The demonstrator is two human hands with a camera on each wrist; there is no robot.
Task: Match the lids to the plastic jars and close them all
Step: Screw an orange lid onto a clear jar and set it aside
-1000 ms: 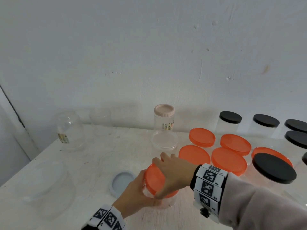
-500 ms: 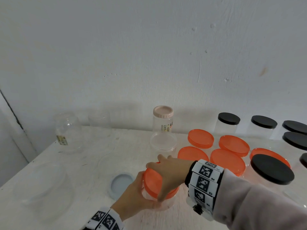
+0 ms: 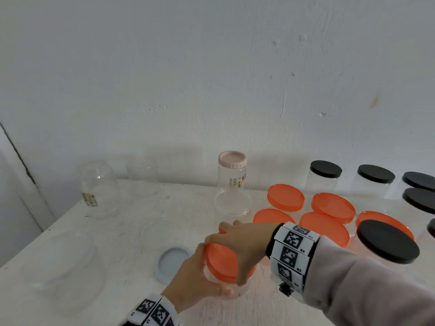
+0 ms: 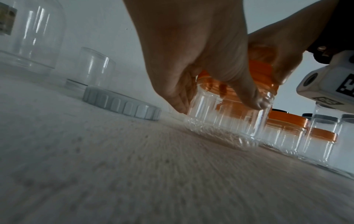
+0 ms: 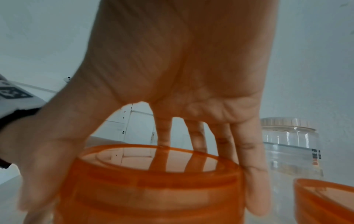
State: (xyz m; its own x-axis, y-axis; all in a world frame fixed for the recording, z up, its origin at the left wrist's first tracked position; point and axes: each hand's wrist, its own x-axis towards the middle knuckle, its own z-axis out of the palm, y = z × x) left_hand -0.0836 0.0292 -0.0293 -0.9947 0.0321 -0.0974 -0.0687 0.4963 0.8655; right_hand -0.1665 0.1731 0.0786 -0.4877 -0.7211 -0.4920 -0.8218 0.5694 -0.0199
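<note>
Your left hand (image 3: 193,276) wraps the clear jar (image 4: 226,121) standing at the near middle of the worktop (image 3: 117,220). Your right hand (image 3: 244,248) grips the orange lid (image 3: 221,260) on top of it, fingers curled over the rim. A grey lid (image 3: 171,263) lies just left; closed orange-lidded jars (image 3: 329,208) stand right.

jar (image 4: 226,119): clear ribbed plastic | lid (image 3: 221,260): glossy orange plastic | table (image 4: 134,174): matt, rough
</note>
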